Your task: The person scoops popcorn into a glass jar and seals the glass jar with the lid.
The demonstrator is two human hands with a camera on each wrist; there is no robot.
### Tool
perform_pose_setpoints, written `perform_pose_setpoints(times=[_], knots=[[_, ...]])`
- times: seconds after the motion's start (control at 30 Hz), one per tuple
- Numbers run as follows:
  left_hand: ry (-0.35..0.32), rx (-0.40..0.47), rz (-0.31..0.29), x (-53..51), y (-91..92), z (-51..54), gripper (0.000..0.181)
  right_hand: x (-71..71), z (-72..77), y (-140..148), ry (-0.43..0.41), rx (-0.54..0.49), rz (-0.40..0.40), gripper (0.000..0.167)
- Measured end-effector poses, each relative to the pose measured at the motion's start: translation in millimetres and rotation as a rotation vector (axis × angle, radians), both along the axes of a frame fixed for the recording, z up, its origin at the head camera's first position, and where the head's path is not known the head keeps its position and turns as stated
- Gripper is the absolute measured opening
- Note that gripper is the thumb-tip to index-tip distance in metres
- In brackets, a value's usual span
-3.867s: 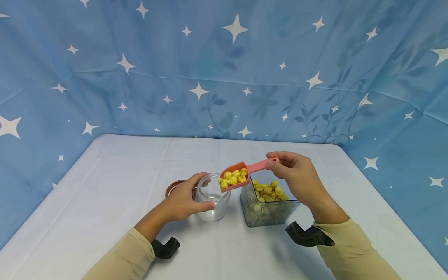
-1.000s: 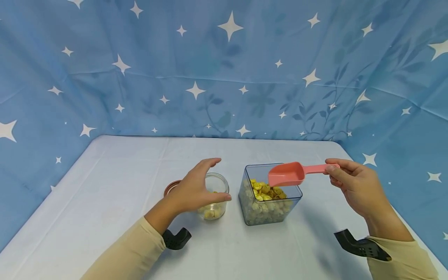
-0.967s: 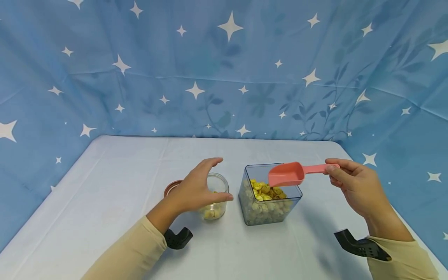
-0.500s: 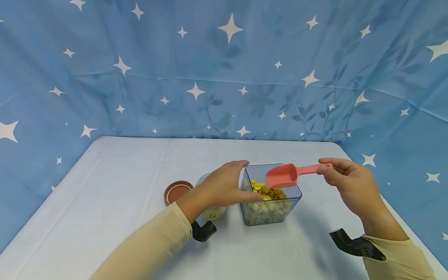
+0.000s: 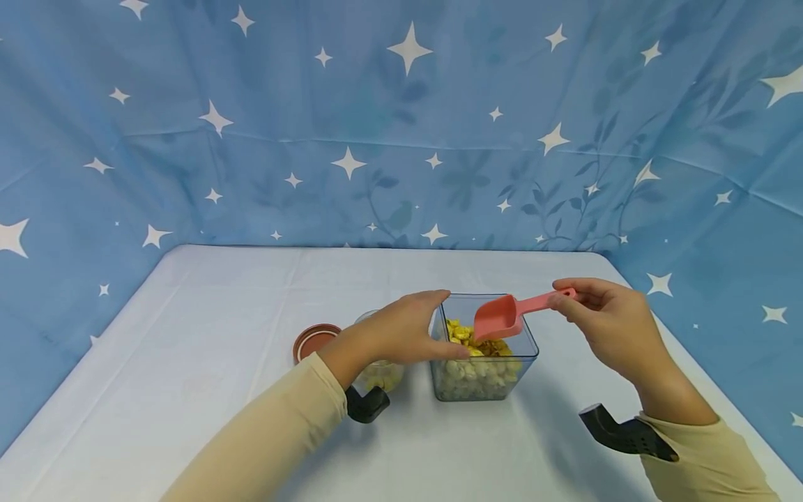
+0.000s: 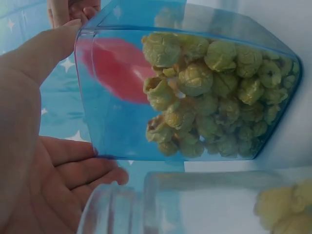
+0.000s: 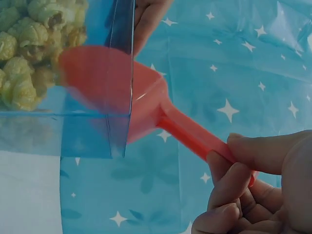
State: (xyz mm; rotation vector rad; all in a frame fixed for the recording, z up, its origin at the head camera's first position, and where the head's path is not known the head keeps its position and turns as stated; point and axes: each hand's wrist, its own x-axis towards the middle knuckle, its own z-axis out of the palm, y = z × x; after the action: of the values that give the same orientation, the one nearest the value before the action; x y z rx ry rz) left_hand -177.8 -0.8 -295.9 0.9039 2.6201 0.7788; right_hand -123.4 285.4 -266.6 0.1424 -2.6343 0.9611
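While a left hand (image 5: 410, 331) braces a clear bluish tub (image 5: 464, 307): a right hand (image 5: 605, 321) holds a coral scoop (image 5: 498, 318) inside its mouth, above a white-covered table (image 5: 213, 418).
Left fingers: grasping the tub's left side near the rim, thumb at the front, fingers at the far corner.
Right fingers: pinching the end of the scoop's handle, the others folded beneath.
Scoop: tilted, bowl partly inside the tub, lip against or just above the popcorn (image 5: 461, 331); no load shows in the bowl.
Popcorn: heaped below the rim. Scooping appears to be the step in hand, best done by sliding the lip under the pieces and levelling the bowl before lifting.
Handle: pinched at its tip, it may twist under load; a hold nearer the bowl would likely steady it.
Tub walls: tall enough to catch the scoop; even, light pressure from the left should stop any sliding.
Jar: clear, with some popcorn inside, a jar (image 6: 204, 204) stands just left of the tub, partly hidden by the left arm, whose black wrist piece (image 5: 366, 404) could knock it.
Lid: reddish-brown, a lid (image 5: 312, 341) lies beside the jar.
Backdrop: starred blue cloth (image 5: 282, 104) hangs behind, well apart from the scoop.
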Motion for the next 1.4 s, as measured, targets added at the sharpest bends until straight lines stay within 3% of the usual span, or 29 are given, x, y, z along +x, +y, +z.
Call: perform_pose_setpoints(times=[0.23,0.43,0.7,0.93,1.2,1.4], knots=[[-0.037,0.008,-0.012,-3.0,-1.6,1.7,0.099,0.4,2.2,-11.7,0.056,0.102,0.018,0.033],[-0.042,0.008,-0.009,-3.5,-0.9,1.6,0.099,5.2,13.4,-18.2,0.089,0.177,0.024,0.031],[-0.053,0.021,0.009,-1.4,-1.1,0.7,0.1,1.3,14.2,-26.1,0.007,0.195,0.062,0.031],[-0.065,0.021,0.007,-1.3,-2.2,1.1,0.1,-10.8,-8.3,-22.9,-0.128,0.12,0.095,0.036],[-0.047,-0.005,0.014,-2.6,-1.7,2.2,0.102,-18.7,-26.5,-11.4,-0.207,-0.081,0.054,0.048],[-0.04,-0.005,0.014,-4.1,0.7,1.7,0.102,-19.3,-29.6,-14.1,-0.172,-0.092,0.047,0.046]])
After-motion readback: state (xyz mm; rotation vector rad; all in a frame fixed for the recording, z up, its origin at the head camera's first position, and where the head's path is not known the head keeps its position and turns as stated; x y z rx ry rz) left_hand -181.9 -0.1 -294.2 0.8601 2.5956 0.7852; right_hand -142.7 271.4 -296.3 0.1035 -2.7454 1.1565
